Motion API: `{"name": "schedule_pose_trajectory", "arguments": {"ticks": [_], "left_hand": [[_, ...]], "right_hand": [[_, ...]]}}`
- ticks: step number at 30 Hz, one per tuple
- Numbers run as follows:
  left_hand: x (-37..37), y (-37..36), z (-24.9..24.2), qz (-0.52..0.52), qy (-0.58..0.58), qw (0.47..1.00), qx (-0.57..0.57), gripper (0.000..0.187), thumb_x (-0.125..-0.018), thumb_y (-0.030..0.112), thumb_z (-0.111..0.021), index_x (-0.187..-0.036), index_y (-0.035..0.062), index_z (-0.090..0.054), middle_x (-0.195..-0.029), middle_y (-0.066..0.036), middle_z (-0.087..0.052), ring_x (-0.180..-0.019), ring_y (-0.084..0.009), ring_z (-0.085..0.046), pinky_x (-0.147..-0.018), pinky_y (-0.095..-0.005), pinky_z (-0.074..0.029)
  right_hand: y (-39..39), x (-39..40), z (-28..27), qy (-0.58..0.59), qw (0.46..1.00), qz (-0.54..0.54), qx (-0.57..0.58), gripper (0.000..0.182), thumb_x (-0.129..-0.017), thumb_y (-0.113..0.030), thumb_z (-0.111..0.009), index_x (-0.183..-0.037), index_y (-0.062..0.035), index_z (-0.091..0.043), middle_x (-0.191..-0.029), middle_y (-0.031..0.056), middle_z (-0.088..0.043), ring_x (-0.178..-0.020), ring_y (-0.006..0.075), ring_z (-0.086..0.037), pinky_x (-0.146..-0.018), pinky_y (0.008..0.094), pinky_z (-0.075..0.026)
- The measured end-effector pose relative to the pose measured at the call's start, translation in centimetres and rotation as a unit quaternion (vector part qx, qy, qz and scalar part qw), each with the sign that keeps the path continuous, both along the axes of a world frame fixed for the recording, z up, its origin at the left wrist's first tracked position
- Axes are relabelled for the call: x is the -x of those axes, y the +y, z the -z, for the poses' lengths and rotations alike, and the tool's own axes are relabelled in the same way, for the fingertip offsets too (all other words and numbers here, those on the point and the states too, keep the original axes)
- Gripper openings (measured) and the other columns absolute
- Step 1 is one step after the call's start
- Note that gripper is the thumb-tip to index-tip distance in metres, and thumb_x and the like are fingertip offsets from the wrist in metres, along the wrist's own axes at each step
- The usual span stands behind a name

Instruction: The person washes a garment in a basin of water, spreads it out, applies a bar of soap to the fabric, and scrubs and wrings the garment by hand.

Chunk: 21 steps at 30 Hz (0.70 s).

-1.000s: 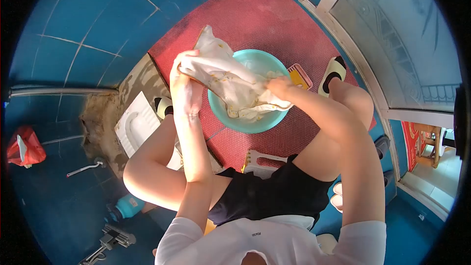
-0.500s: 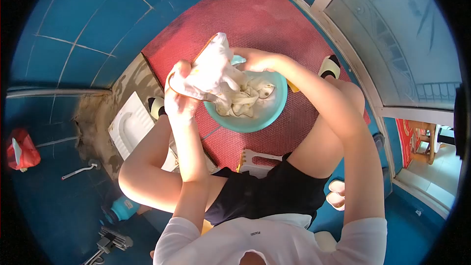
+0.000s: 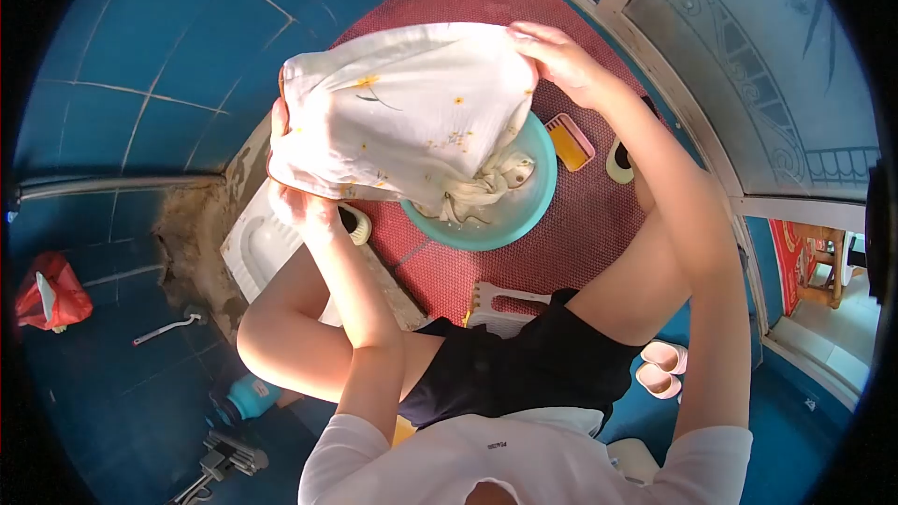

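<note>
White floral cloth (image 3: 412,122) spread between my two hands, above a red mat.
From my end I see the textured red rubbery mat (image 3: 585,215) beneath the fingers, blue tiled wall (image 3: 178,37) beyond the left ones and a frosted-glass door (image 3: 748,65) off to the right. My left hand (image 3: 301,206) has its fingers clamped on the cloth's left edge; my right hand (image 3: 561,61) pinches its upper right corner. Between and below the fingers, cloth screens part of a round turquoise basin (image 3: 545,201) holding bunched fabric (image 3: 505,182). A pink-rimmed yellow rectangular item (image 3: 571,143) lies just below the right fingers; a white squat toilet (image 3: 257,243) sits below the left.
</note>
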<state>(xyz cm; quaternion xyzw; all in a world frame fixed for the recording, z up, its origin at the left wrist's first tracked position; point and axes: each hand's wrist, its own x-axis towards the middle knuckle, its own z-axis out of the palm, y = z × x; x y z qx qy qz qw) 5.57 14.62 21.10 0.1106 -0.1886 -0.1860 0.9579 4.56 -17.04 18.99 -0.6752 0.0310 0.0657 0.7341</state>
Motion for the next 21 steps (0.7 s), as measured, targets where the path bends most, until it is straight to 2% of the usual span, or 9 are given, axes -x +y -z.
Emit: {"name": "schedule_pose_trajectory", "arguments": {"ticks": [4,6,8,10,12,13,14,16,21], "left_hand": [[-0.6,-0.7,0.6,-0.005,0.005,1.0,-0.012,0.062,-0.075,0.006,-0.039,-0.131,0.0067,-0.013,-0.131,-0.018,-0.022,-0.118,-0.0321,-0.029,-0.095,-0.0473,-0.026],[-0.9,-0.7,1.2,-0.005,-0.017,1.0,-0.024,0.061,-0.075,0.007,-0.039,-0.13,0.0036,-0.013,-0.131,-0.016,-0.024,-0.117,-0.0315,-0.03,-0.095,-0.0441,-0.027],[-1.5,-0.9,1.2,0.025,-0.044,0.997,-0.055,0.062,-0.075,0.013,-0.042,-0.13,0.0025,-0.014,-0.13,-0.015,-0.026,-0.117,-0.0295,-0.031,-0.097,-0.0415,-0.025],[-1.0,-2.3,1.2,-0.032,0.045,0.992,-0.117,0.068,-0.072,0.02,-0.049,-0.128,-0.001,-0.017,-0.128,-0.019,-0.029,-0.114,-0.0284,-0.035,-0.095,-0.0391,-0.029],[-1.5,-3.0,3.1,0.115,0.12,0.986,-0.009,0.064,-0.08,0.034,-0.043,-0.127,-0.0028,-0.018,-0.128,-0.017,-0.029,-0.117,-0.0265,-0.031,-0.098,-0.0397,-0.022],[-1.3,-3.7,3.6,0.107,0.15,0.98,-0.082,0.068,-0.081,0.042,-0.043,-0.125,-0.0049,-0.02,-0.128,-0.017,-0.029,-0.117,-0.0272,-0.03,-0.098,-0.0391,-0.023],[-1.2,-4.3,4.6,0.11,0.176,0.968,-0.142,0.073,-0.077,0.05,-0.043,-0.122,-0.005,-0.027,-0.123,-0.019,-0.035,-0.111,-0.029,-0.038,-0.092,-0.039,-0.032],[-1.0,-4.9,6.7,0.114,0.185,0.946,-0.24,0.066,-0.079,0.047,-0.044,-0.116,-0.0074,-0.035,-0.113,-0.019,-0.045,-0.103,-0.028,-0.046,-0.087,-0.0381,-0.038],[-0.3,-7.1,8.6,0.134,0.253,0.915,-0.283,0.045,-0.082,0.034,-0.047,-0.106,-0.0029,-0.046,-0.1,-0.015,-0.055,-0.089,-0.0238,-0.055,-0.08,-0.0361,-0.044]], "right_hand": [[-0.3,1.5,-1.7,0.011,0.998,-0.054,-0.036,0.045,-0.082,-0.028,-0.05,-0.116,0.0006,-0.038,-0.092,0.0009,-0.05,-0.082,0.0075,-0.048,-0.072,0.0225,-0.041],[0.7,2.5,-2.7,-0.045,0.998,-0.002,-0.038,0.019,-0.084,-0.026,-0.045,-0.081,-0.0078,-0.049,-0.065,-0.0061,-0.041,-0.053,0.0021,-0.04,-0.051,0.0154,-0.036],[0.7,2.7,-2.8,-0.054,0.998,-0.005,-0.04,0.018,-0.084,-0.024,-0.045,-0.082,-0.0076,-0.049,-0.067,-0.0059,-0.041,-0.056,0.0021,-0.041,-0.054,0.0159,-0.037],[0.5,2.9,-3.0,-0.062,0.997,-0.009,-0.042,0.016,-0.085,-0.023,-0.045,-0.083,-0.0075,-0.049,-0.068,-0.0056,-0.042,-0.06,0.0021,-0.042,-0.056,0.0164,-0.037],[0.4,3.1,-3.4,-0.073,0.992,-0.033,-0.097,0.037,-0.082,-0.025,-0.049,-0.112,-0.0037,-0.041,-0.095,-0.0008,-0.048,-0.09,0.0075,-0.046,-0.079,0.0224,-0.037],[0.7,3.2,-4.0,-0.071,0.991,-0.047,-0.105,0.033,-0.083,-0.023,-0.048,-0.109,-0.0039,-0.042,-0.095,-0.0016,-0.047,-0.09,0.0072,-0.045,-0.079,0.0219,-0.038],[1.2,3.3,-4.5,-0.07,0.991,-0.049,-0.106,0.033,-0.083,-0.023,-0.048,-0.109,-0.0039,-0.042,-0.095,-0.0016,-0.047,-0.09,0.0072,-0.045,-0.079,0.0219,-0.038],[2.1,3.4,-5.2,-0.084,0.988,-0.018,-0.132,0.013,-0.084,-0.019,-0.046,-0.088,-0.0064,-0.048,-0.08,-0.005,-0.044,-0.078,0.003,-0.043,-0.071,0.0186,-0.036],[1.4,2.5,-5.1,-0.117,0.986,-0.069,-0.102,0.017,-0.083,-0.019,-0.047,-0.092,-0.0054,-0.05,-0.084,-0.0034,-0.049,-0.082,0.004,-0.045,-0.075,0.0194,-0.036]]}}
